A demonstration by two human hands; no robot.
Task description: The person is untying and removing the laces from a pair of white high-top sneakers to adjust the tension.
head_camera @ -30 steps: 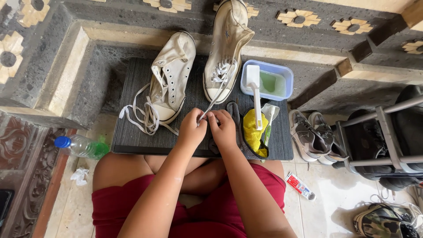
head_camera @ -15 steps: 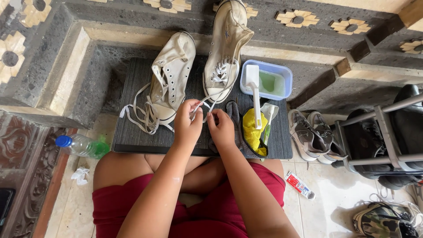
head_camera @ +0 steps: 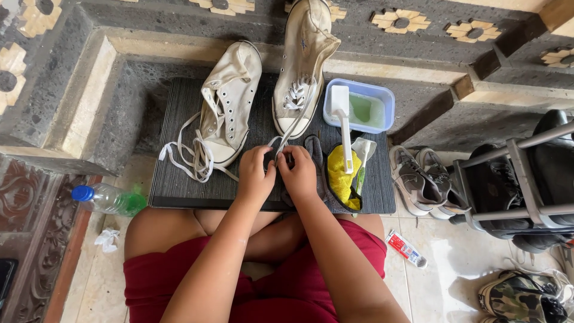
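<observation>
While the plastic bottle with the blue cap just lies at the left edge of the frame, the action is in the middle on the dark ribbed mat. Left of centre, one off-white high-top lies with its loose lace spilled across the mat. The other high-top stands top centre, and its lace now runs taut down to both hands. A second ago the hands sat a bit lower; now they've pulled together. The left hand and right hand have fingers closed tight, pinching the lace end between them. Looks like lacing work to me. Right of that: yellow cloth, white brush, blue tub.
</observation>
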